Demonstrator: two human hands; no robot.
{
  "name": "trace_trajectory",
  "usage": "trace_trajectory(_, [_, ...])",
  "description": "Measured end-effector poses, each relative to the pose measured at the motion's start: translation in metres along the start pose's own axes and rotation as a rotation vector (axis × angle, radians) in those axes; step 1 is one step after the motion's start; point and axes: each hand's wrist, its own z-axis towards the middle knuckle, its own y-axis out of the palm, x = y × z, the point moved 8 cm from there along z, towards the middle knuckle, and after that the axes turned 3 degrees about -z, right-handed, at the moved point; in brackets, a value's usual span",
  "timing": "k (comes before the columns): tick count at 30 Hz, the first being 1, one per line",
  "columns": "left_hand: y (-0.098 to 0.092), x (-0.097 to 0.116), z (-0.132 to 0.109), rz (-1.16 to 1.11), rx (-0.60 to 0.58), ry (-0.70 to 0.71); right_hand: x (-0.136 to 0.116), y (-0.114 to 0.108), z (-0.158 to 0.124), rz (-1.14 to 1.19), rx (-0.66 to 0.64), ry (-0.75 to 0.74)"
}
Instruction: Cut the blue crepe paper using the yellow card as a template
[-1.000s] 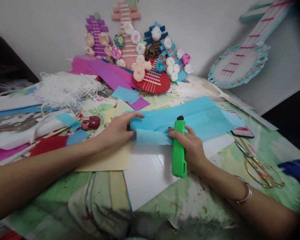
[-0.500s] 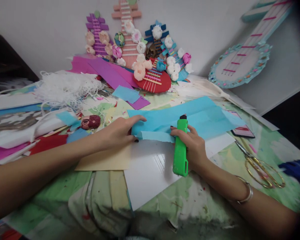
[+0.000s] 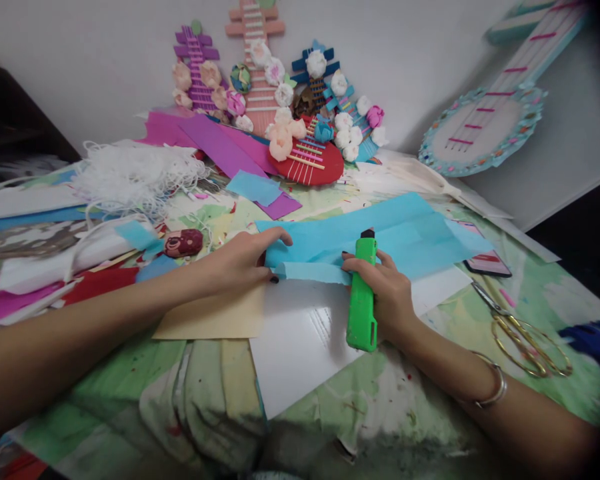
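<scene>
A sheet of light blue crepe paper (image 3: 400,230) lies across the middle of the table, its near edge folded into a narrow strip (image 3: 313,271). My left hand (image 3: 245,260) is at the paper's left end, the index finger over it and the thumb at the fold, with the other fingers largely hidden. In my right hand (image 3: 393,293) is a bright green utility knife (image 3: 363,297), held upright with its black tip up. That hand's fingertips also touch the right end of the fold. Beneath the paper are a white sheet (image 3: 300,347) and a tan sheet (image 3: 215,313).
Gold-handled scissors (image 3: 525,337) and a phone (image 3: 487,260) lie at the right. Tangled white string (image 3: 140,173) and a dark red patterned object (image 3: 183,243) are at the left. Flower-trimmed craft instruments, one of them red (image 3: 313,163), stand at the back by purple paper (image 3: 225,147).
The view has shifted very slightly. Both hands, the utility knife and the blue paper keep practically the same positions.
</scene>
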Motion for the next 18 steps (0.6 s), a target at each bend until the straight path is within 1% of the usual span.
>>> trace_trajectory(4, [0.001, -0.001, 0.001, -0.002, -0.020, -0.030, 0.000, 0.000, 0.000, 0.004, 0.000, -0.002])
trace_trajectory(9, [0.000, 0.011, -0.001, 0.087, -0.022, 0.056, 0.002, 0.000, 0.001, -0.001, 0.012, 0.006])
trace_trajectory(12, [-0.001, 0.018, -0.003, 0.012, 0.008, 0.091, 0.003, 0.000, 0.000, -0.005, 0.019, 0.016])
trace_trajectory(18, [0.002, 0.016, -0.004, -0.173, 0.077, 0.021, 0.003, -0.001, 0.000, 0.002, 0.023, 0.013])
